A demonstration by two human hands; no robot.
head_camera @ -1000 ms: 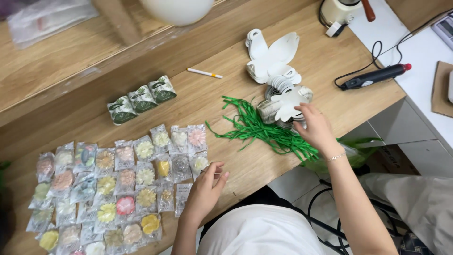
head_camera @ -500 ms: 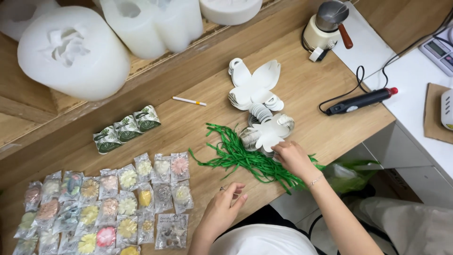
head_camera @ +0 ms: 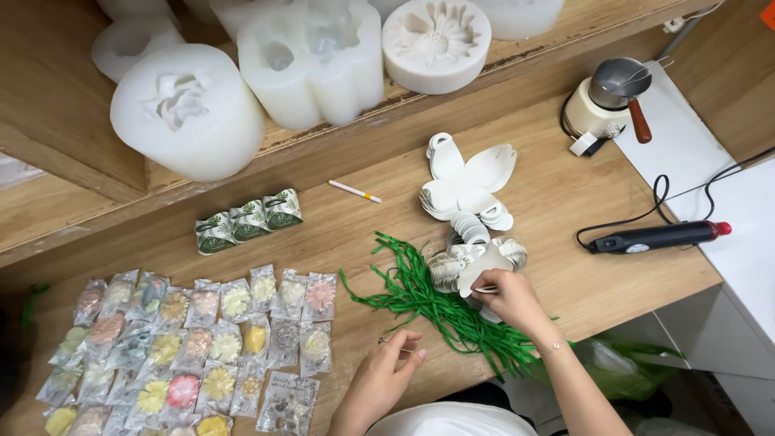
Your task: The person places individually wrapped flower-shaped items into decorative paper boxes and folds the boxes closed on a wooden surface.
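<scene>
Head view looks straight down on a wooden bench (head_camera: 565, 210). The right hand (head_camera: 508, 297) pinches the edge of a white card tag (head_camera: 482, 268) from a fanned stack of pale round tags (head_camera: 452, 266), near the bench's front edge. The left hand (head_camera: 386, 373) rests just beside it, fingers curled together on something too small to make out. Between and under the hands lies a bundle of green paper-like strips (head_camera: 436, 303), its long axis running from upper left down to the right, loose ends splayed toward the upper left. Behind the tags sits a pile of white petal-shaped cutouts (head_camera: 468, 182), flat and smooth. Further left a thin white stick (head_camera: 353, 190) lies slantwise, then three small green-printed packets (head_camera: 249, 220) in a row, and a grid of flower shapes in clear crinkly bags (head_camera: 202, 339). A black handheld tool (head_camera: 658, 236) with its cord lies to the right. Bulky white moulds (head_camera: 190, 109) stand on the raised shelf.
</scene>
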